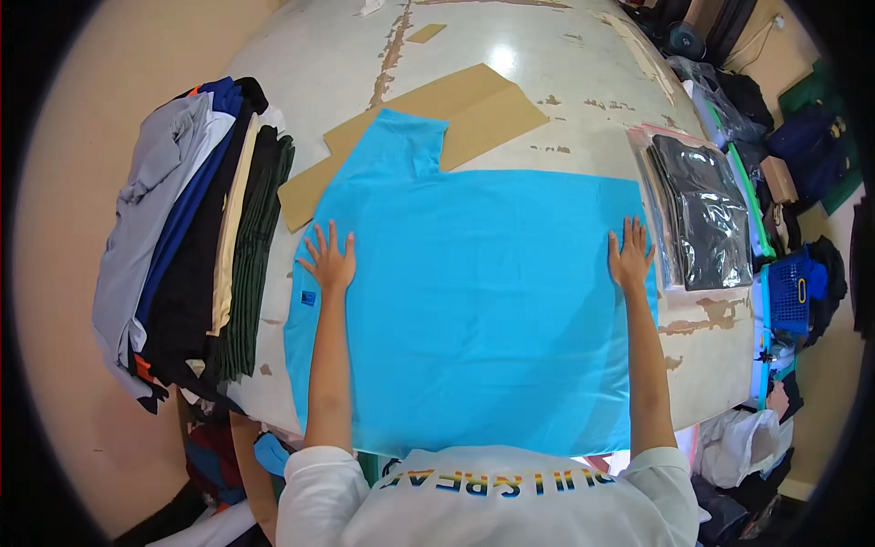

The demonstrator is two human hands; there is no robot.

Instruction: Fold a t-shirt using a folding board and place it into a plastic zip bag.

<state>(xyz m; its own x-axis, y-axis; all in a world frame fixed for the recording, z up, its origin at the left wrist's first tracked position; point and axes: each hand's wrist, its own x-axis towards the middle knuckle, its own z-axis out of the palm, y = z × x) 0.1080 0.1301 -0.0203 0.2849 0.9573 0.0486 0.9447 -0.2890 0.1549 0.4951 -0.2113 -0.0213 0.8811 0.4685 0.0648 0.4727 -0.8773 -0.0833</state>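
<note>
A light blue T-shirt (478, 294) lies spread flat on the table before me, its neck side to my left and its hem to my right. One sleeve (410, 140) points away from me; the near sleeve cannot be made out. My left hand (330, 260) rests palm down near the collar edge, fingers spread, just above a small dark label (308, 298). Close to the hem, my right hand (631, 256) presses flat on the fabric with its fingers slightly apart. Neither hand grips anything. Partly under the shirt's far side is a tan cardboard sheet (489, 113).
On the left stands a stack of folded garments (191, 225) in grey, blue, black, cream and dark green. Plastic-wrapped dark garments (711, 212) lie at right. A blue plastic basket (789, 290) and bagged clothes sit beyond the right edge. The white tabletop (581, 41) has peeling patches.
</note>
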